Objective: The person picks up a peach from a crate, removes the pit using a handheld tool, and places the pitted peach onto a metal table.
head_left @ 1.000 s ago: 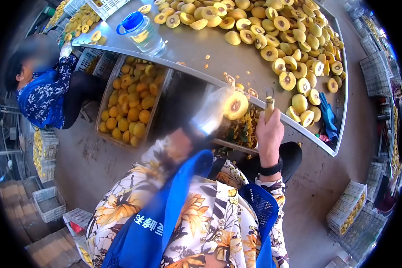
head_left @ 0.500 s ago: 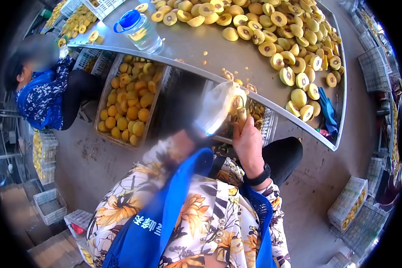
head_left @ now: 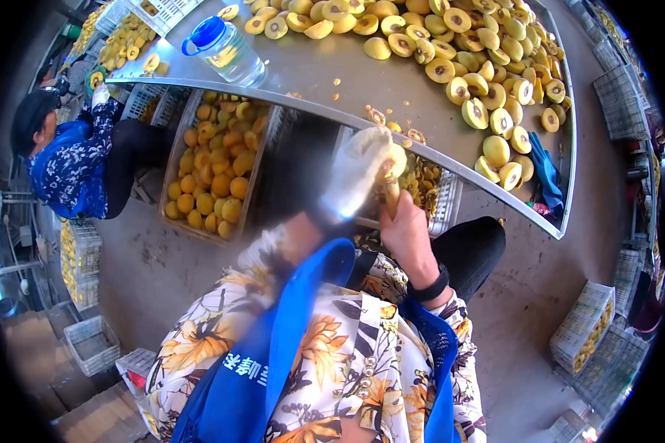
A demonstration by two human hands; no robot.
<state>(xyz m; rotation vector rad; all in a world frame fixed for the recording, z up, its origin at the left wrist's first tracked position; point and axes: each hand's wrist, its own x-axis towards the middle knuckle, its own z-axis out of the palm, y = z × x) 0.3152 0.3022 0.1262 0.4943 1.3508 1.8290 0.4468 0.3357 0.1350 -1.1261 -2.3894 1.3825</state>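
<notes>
My left hand [head_left: 357, 168], in a whitish glove, is closed around a yellow peach half [head_left: 396, 158] just off the table's front edge. My bare right hand [head_left: 408, 235] grips the light-coloured handle of a pitting tool [head_left: 392, 193]. The tool's tip meets the peach and is hidden there. Below both hands stands a crate [head_left: 445, 210] holding pits and scraps. Some pit pieces [head_left: 415, 136] lie on the table edge beside my left hand.
Many halved peaches [head_left: 488, 66] are heaped on the metal table [head_left: 310, 81]. A blue-lidded water bottle [head_left: 233, 55] stands near its edge; blue gloves [head_left: 545, 173] lie at the right corner. A crate of peaches [head_left: 210, 170] is underneath. A co-worker [head_left: 74, 159] sits at the left.
Both hands have shifted slightly left, with the peach half and the tool still held. The peach has turned, showing more of its pale rounded side. The co-worker's head has moved.
</notes>
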